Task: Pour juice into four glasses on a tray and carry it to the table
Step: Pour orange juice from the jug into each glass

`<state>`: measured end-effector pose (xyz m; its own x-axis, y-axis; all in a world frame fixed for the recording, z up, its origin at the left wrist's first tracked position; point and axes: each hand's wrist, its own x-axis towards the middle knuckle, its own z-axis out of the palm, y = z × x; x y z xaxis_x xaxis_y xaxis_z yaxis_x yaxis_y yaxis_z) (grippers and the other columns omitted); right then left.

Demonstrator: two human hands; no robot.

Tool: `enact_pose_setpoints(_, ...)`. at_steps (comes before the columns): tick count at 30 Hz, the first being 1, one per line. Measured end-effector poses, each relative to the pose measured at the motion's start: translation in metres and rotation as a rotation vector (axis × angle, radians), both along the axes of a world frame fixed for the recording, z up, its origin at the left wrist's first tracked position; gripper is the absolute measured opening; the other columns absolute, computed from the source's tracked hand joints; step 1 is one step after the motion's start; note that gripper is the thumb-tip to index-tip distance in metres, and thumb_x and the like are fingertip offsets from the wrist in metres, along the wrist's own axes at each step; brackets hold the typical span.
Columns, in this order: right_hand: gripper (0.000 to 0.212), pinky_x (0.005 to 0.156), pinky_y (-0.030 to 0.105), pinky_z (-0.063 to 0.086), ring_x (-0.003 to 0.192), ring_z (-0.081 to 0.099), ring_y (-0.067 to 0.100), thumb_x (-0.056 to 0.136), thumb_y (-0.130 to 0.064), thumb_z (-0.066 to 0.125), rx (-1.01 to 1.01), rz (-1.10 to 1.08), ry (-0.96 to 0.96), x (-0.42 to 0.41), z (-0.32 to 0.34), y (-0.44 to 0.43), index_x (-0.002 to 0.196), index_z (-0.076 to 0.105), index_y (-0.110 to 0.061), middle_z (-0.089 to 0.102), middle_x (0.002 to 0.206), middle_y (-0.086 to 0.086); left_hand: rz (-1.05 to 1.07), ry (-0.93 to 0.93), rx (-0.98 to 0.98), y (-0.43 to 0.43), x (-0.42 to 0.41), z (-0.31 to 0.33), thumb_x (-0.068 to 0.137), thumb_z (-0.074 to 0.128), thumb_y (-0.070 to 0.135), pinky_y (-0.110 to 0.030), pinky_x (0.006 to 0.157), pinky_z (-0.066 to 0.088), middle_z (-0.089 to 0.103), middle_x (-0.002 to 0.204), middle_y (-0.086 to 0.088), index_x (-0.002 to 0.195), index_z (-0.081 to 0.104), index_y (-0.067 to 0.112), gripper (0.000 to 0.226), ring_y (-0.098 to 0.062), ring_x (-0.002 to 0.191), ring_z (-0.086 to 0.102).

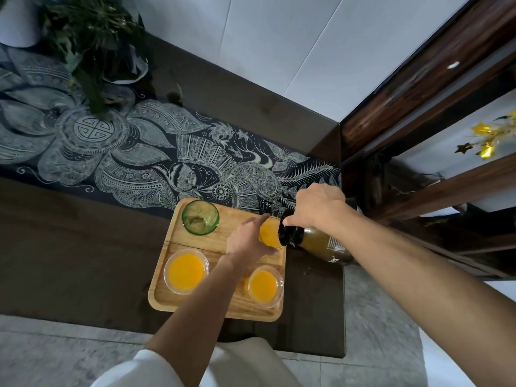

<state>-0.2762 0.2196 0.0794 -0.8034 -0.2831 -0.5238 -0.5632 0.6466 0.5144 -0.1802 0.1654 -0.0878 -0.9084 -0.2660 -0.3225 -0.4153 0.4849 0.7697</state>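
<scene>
Dark table (69, 261), tray (159, 304) near its edge: third pour under way.
My right hand (318, 208) gripped the tilted juice bottle (321, 244) over the far-right glass (268, 236), which my left hand (247, 241) held; near-left glass (186, 270) and near-right glass (264, 286) were full, green glass (200, 217) empty, carrying yet to come.

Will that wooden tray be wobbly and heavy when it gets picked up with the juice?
Probably heavy: the tray carries four glasses, three with juice. The near-left glass is uncovered, so tilting would likely slosh it. Its raised rim may stop sliding.
</scene>
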Motion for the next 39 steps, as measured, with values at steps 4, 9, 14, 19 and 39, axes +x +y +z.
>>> enact_pose_setpoints(4,0.067,0.071,0.034,0.043,0.111,0.060,0.026,0.082,-0.075,0.058,0.006,0.012,0.010,0.000,0.004,-0.002,0.124,0.062,-0.022,0.062,0.118,0.002,0.007,-0.005,0.002,0.000,0.001,0.000,0.059,0.092,0.037,-0.045,0.091,0.055,0.061,0.136,0.001,0.149,0.039,0.037,0.105,-0.026,0.116,0.062)
enact_pose_setpoints(9,0.068,0.072,0.035,0.043,0.113,0.059,0.028,0.082,-0.074,0.059,0.007,0.022,0.017,0.000,0.007,-0.003,0.125,0.062,-0.022,0.061,0.122,0.003,0.003,-0.019,-0.004,0.000,0.000,-0.001,0.060,0.092,0.037,-0.044,0.092,0.055,0.059,0.138,0.003,0.150,0.038,0.037,0.105,-0.025,0.119,0.061)
enact_pose_setpoints(14,0.069,0.071,0.037,0.044,0.112,0.059,0.029,0.081,-0.076,0.059,0.002,0.004,0.023,-0.001,0.009,-0.002,0.124,0.062,-0.022,0.061,0.120,0.004,-0.005,-0.038,-0.017,0.001,0.000,-0.001,0.063,0.091,0.039,-0.043,0.089,0.056,0.059,0.137,0.002,0.152,0.034,0.038,0.105,-0.025,0.118,0.061)
enact_pose_setpoints(19,0.068,0.071,0.036,0.043,0.111,0.059,0.028,0.081,-0.075,0.059,0.004,0.000,0.026,0.001,0.011,-0.003,0.123,0.062,-0.022,0.061,0.118,0.004,-0.003,-0.041,-0.019,0.001,-0.001,-0.003,0.064,0.090,0.038,-0.042,0.088,0.056,0.060,0.136,0.002,0.152,0.034,0.038,0.104,-0.025,0.116,0.061)
enact_pose_setpoints(39,0.071,0.073,0.037,0.043,0.115,0.058,0.029,0.080,-0.076,0.059,0.014,-0.003,0.055,0.004,0.020,-0.008,0.125,0.062,-0.021,0.061,0.124,0.004,-0.020,-0.057,-0.039,0.001,-0.001,-0.007,0.067,0.089,0.040,-0.038,0.085,0.055,0.058,0.138,0.001,0.154,0.030,0.039,0.105,-0.025,0.118,0.060)
